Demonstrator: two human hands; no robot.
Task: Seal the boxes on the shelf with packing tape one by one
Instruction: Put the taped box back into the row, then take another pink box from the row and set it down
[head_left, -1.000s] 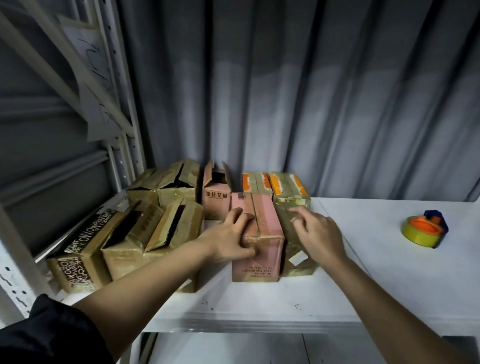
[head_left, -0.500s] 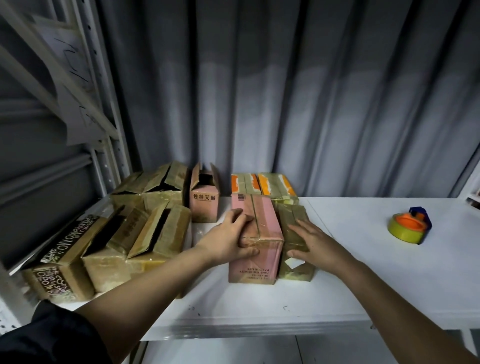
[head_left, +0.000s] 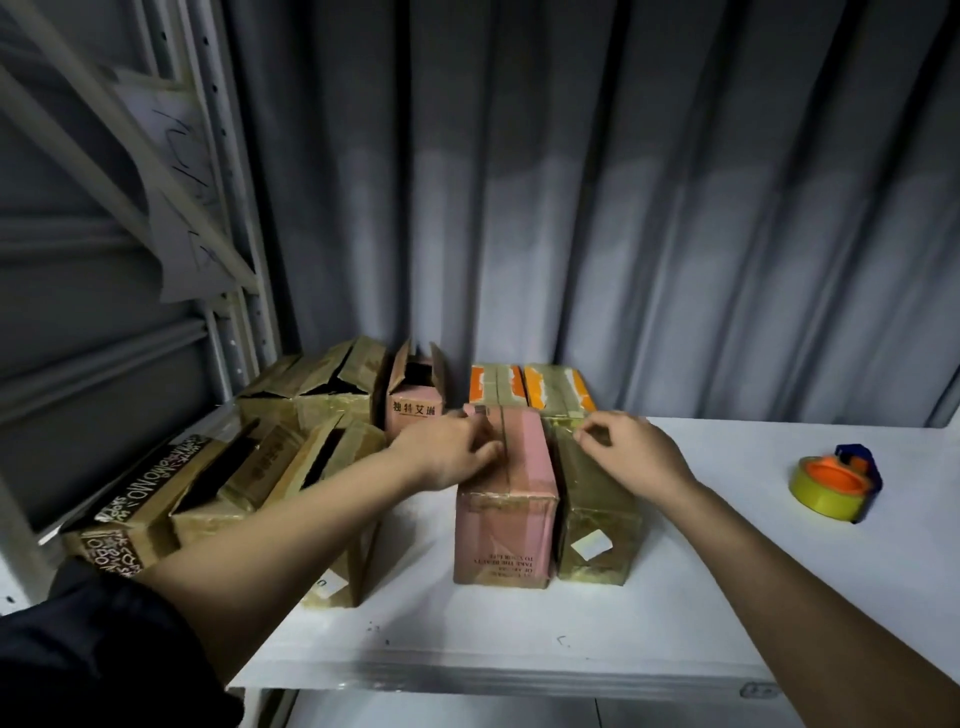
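- Pink box (head_left: 511, 499) stands closed near the front middle of the white shelf (head_left: 727, 571), its top seam running front to back.
- Left hand (head_left: 447, 452) rests on the pink box's top left edge, fingers bent over the seam; whether they pinch anything cannot be told.
- Right hand (head_left: 631, 449) sits above the olive box (head_left: 597, 525), which touches the pink box's right side; fingers curled, thumb and forefinger pinched together, the thing pinched too small to make out.
- Tape roll (head_left: 831, 483), yellow on an orange and blue dispenser, lies well apart at right.
- Open-flapped brown boxes (head_left: 270, 478) crowd the left; two orange-striped boxes (head_left: 530, 387) stand behind, against the grey curtain (head_left: 623, 208).
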